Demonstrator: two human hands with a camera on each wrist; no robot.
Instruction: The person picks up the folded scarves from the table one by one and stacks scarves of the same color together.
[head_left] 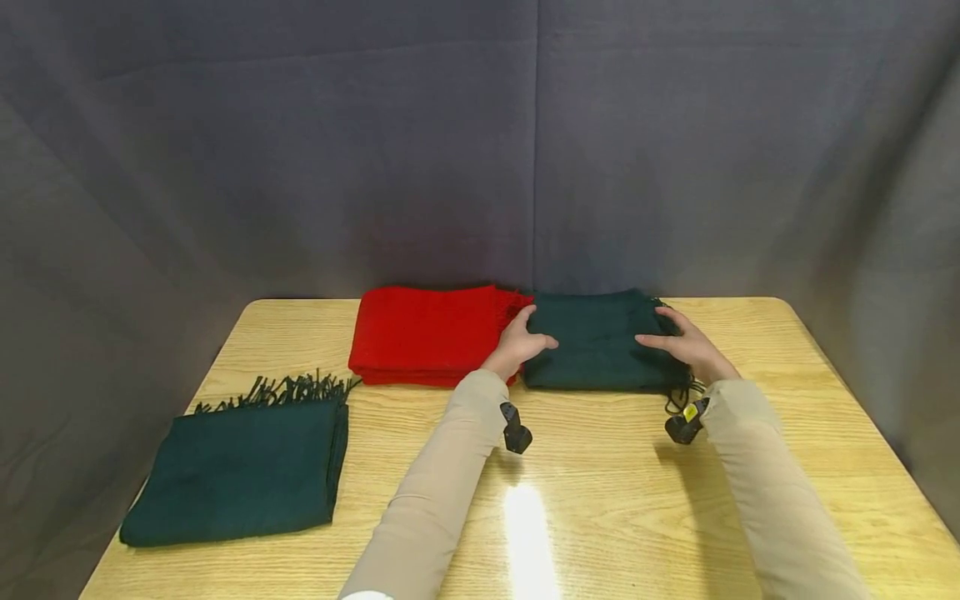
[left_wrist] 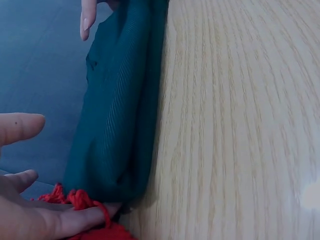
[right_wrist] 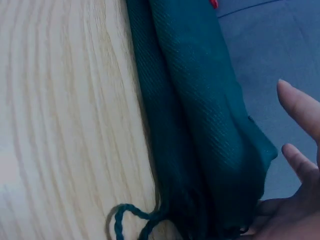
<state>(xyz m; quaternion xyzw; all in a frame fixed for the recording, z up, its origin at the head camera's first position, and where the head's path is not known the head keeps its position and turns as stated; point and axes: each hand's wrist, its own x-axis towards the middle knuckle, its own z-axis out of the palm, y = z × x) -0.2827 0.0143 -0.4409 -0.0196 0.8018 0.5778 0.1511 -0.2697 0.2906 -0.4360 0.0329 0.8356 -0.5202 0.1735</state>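
A folded dark green scarf [head_left: 592,337] lies at the back of the table, with both hands at its two ends. My left hand [head_left: 517,343] is at its left end, thumb spread over the cloth; in the left wrist view red fringe [left_wrist: 82,200] lies across one finger beside the green fold [left_wrist: 112,120]. My right hand [head_left: 693,346] is at the fringed right end, fingers spread and thumb apart. The right wrist view shows its fingers [right_wrist: 300,107] beside the scarf's end [right_wrist: 220,150]. Neither hand is curled round the cloth.
A folded red scarf [head_left: 423,333] sits directly left of the green one, its fringe toward the left hand. Another folded dark green scarf [head_left: 240,471] lies at the table's front left, fringe pointing back. A grey curtain [head_left: 375,167] hangs behind the wooden table [head_left: 600,517].
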